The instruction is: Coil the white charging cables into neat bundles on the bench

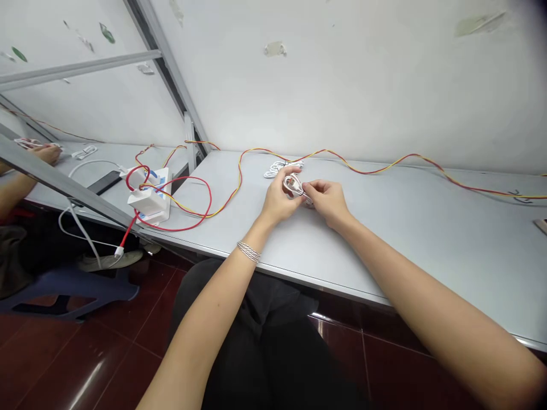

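A coiled white USB cable (293, 183) is held between both hands, a little above the grey tabletop. My left hand (280, 196), with a silver bracelet on its wrist, is closed around the coil; an orange-tinted plug end shows at its top. My right hand (327, 199) pinches the coil's right side near a thin dark tie. The fingers partly hide the tie and the lower part of the coil. Just behind my left hand, another white cable bundle (277, 168) lies on the table.
A twisted red and yellow wire (371, 172) runs along the back of the table (427, 228). To the left, white adapters (147, 200) sit in a power strip by a metal frame post. Beyond it, a co-worker's hand (48, 152) holds white cable near a dark phone (105, 182).
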Demonstrator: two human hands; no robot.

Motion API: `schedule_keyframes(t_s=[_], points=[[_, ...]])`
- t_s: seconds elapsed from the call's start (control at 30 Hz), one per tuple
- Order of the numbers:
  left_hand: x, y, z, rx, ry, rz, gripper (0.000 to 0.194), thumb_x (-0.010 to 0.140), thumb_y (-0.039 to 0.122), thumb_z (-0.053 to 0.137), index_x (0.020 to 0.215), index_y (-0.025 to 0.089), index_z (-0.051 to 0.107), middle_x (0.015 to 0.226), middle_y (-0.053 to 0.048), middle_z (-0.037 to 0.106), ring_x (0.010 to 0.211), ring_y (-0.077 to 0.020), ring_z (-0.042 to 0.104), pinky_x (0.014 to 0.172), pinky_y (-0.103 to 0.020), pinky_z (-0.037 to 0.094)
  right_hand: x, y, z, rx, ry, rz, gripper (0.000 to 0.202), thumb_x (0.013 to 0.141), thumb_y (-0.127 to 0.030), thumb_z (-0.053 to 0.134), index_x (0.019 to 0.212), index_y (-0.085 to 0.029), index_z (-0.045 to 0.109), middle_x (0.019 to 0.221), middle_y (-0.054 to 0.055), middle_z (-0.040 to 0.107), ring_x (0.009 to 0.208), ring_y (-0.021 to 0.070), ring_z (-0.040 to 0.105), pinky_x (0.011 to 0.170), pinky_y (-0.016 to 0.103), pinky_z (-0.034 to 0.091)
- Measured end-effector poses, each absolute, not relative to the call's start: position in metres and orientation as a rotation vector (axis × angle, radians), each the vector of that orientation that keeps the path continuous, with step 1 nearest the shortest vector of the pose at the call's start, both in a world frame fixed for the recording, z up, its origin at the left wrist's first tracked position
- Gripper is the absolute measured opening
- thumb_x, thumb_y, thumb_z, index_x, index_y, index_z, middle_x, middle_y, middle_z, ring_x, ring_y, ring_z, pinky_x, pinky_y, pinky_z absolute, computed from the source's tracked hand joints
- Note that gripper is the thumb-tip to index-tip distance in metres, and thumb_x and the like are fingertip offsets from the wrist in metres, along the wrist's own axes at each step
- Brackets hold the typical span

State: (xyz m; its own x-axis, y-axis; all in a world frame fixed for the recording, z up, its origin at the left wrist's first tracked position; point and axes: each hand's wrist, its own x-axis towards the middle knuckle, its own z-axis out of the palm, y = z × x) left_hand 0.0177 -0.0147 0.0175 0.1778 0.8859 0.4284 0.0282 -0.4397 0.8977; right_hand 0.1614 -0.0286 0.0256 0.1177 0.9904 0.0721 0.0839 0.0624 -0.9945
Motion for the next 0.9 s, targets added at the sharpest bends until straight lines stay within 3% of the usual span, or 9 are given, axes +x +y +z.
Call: schedule_keyframes(t_s=[0.1,0.2,0.33,0.43,0.5,0.6,0.77,0.9], points=[[0.017,-0.011,0.015,1.682,0.948,1.369,0.049,0.067,0.018,0.085,0.11,0.02,0.063,0.105,-0.006,0.067,0.094,-0.0196,0.064,0.086,-0.03,0.05,0.162,-0.029,0.028,-1.27,-1.183,1.042,0.028,0.077,-0.042,0.078,0.088,-0.016,0.072,0.071,0.003,0.068,0.059,0.0131,0.057,0.053,0.025,0.049],[0.016,-0.008,0.013,1.625,0.99,1.434,0.041,0.068,0.017,0.084,0.105,0.019,0.064,0.103,-0.005,0.067,0.094,-0.0191,0.065,0.087,-0.029,0.05,0.162,-0.03,0.032,-1.254,-1.161,1.096,0.043,0.078,-0.043,0.08,0.111,-0.018,0.069,0.073,0.001,0.069,0.058,0.0138,0.061,0.052,0.025,0.051],[0.016,-0.006,0.012,1.621,1.078,1.428,0.04,0.074,0.015,0.079,0.11,0.019,0.064,0.104,-0.006,0.067,0.092,-0.0192,0.065,0.087,-0.031,0.051,0.166,-0.025,0.032,-1.275,-1.22,1.146,0.035,0.077,-0.041,0.081,0.098,-0.015,0.071,0.074,0.005,0.07,0.056,0.0141,0.061,0.051,0.026,0.048],[0.012,-0.005,0.013,1.79,1.256,1.388,0.053,0.07,0.012,0.08,0.12,0.02,0.063,0.12,-0.012,0.064,0.114,-0.0274,0.061,0.105,-0.041,0.046,0.177,-0.016,0.028,-1.297,-1.212,0.977,0.029,0.078,-0.035,0.079,0.097,-0.015,0.074,0.068,0.002,0.066,0.058,0.0141,0.058,0.057,0.027,0.048],[0.007,-0.002,0.013,1.924,1.413,1.323,0.063,0.07,0.011,0.08,0.129,0.021,0.06,0.138,-0.016,0.057,0.135,-0.0349,0.049,0.118,-0.05,0.035,0.188,-0.008,0.024,-1.335,-1.177,0.829,0.027,0.08,-0.034,0.074,0.1,-0.015,0.075,0.074,0.004,0.068,0.063,0.0154,0.06,0.061,0.028,0.048],[-0.003,0.006,0.013,2.043,1.552,1.095,0.07,0.078,0.012,0.073,0.144,0.024,0.052,0.157,-0.017,0.044,0.151,-0.0403,0.03,0.122,-0.062,0.021,0.206,0.002,0.017,-1.509,-1.205,0.624,0.026,0.082,-0.032,0.07,0.101,-0.016,0.077,0.076,0.005,0.068,0.064,0.0168,0.057,0.068,0.033,0.049],[-0.008,0.01,0.013,2.115,1.685,0.842,0.067,0.085,0.018,0.066,0.148,0.027,0.048,0.154,-0.018,0.049,0.143,-0.0431,0.04,0.118,-0.071,0.017,0.221,0.007,0.012,-1.774,-1.336,0.413,0.022,0.081,-0.029,0.069,0.095,-0.016,0.079,0.084,0.011,0.072,0.081,0.0257,0.064,0.086,0.041,0.049],[-0.003,0.001,0.018,2.206,1.83,0.773,0.057,0.09,0.023,0.062,0.146,0.021,0.05,0.143,-0.02,0.054,0.13,-0.0412,0.048,0.113,-0.065,0.028,0.224,0.009,0.01,-1.942,-1.398,0.293,0.023,0.083,-0.03,0.067,0.097,-0.017,0.079,0.095,0.015,0.074,0.101,0.0337,0.065,0.098,0.05,0.044]])
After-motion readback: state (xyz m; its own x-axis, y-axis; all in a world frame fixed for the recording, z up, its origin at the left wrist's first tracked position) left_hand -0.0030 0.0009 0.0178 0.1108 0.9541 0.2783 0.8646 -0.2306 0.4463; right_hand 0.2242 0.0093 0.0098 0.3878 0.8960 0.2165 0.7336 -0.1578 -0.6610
